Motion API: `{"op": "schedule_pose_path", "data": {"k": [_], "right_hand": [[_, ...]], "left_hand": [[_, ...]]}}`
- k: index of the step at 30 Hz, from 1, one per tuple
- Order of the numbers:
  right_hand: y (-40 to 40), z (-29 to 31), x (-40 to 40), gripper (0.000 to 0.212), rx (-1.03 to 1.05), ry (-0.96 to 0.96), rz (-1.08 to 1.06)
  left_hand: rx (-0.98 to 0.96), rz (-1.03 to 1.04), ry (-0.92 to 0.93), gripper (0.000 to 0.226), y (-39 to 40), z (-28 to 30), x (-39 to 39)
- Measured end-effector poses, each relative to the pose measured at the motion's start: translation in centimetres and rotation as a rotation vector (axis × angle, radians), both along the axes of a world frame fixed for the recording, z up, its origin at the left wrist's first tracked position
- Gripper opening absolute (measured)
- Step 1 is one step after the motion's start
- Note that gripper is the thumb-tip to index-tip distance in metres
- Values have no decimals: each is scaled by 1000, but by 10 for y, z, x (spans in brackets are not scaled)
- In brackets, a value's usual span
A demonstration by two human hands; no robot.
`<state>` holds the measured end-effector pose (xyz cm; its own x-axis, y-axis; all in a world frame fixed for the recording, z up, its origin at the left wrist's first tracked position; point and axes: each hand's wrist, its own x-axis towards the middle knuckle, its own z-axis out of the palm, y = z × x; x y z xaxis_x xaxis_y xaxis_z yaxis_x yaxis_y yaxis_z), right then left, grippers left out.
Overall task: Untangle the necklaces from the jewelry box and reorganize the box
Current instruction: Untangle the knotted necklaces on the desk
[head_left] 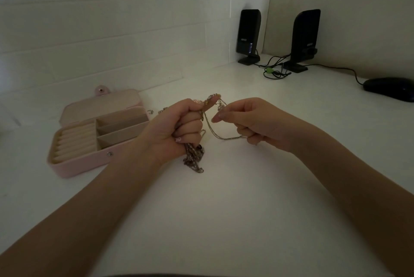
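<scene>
One pink jewelry box (94, 140) lies open on the white desk (224, 187), left of both hands. The left hand (179, 128) grips a bunch of tangled necklaces (193, 158); the right hand (248, 123) pinches one thin chain (224, 137). Two black speakers (248, 34) and one mouse (389, 88) sit behind.

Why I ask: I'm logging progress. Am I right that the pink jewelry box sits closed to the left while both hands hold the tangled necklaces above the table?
Not quite: the pink jewelry box is open, lid folded back, its ring rolls and compartments showing in the head view. The rest stands: it sits to the left, and the left hand and right hand hold the tangled necklaces above the table.
</scene>
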<state>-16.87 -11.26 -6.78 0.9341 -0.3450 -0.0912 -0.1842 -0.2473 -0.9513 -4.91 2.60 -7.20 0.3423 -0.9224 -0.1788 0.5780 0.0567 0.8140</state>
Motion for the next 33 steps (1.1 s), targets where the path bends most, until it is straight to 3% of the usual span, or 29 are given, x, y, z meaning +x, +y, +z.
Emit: {"op": "schedule_pose_path", "data": {"k": [6, 9, 19, 24, 29, 33], "right_hand": [[-2, 1, 0, 21, 60, -94, -43], [-3, 2, 0, 11, 146, -113, -25], [-7, 6, 0, 17, 370, -131, 5], [-8, 7, -2, 21, 451, -105, -32], [-10, 9, -3, 22, 415, -125, -55], [-10, 11, -5, 19, 387, -134, -62]], "left_hand": [[-14, 2, -9, 18, -1, -2, 1], [-19, -7, -11, 29, -1, -2, 2], [1, 2, 9, 25, -1, -1, 1], [55, 32, -113, 22, -2, -3, 2], [92, 93, -278, 25, -3, -2, 0], [126, 145, -473, 14, -3, 0, -4]]}}
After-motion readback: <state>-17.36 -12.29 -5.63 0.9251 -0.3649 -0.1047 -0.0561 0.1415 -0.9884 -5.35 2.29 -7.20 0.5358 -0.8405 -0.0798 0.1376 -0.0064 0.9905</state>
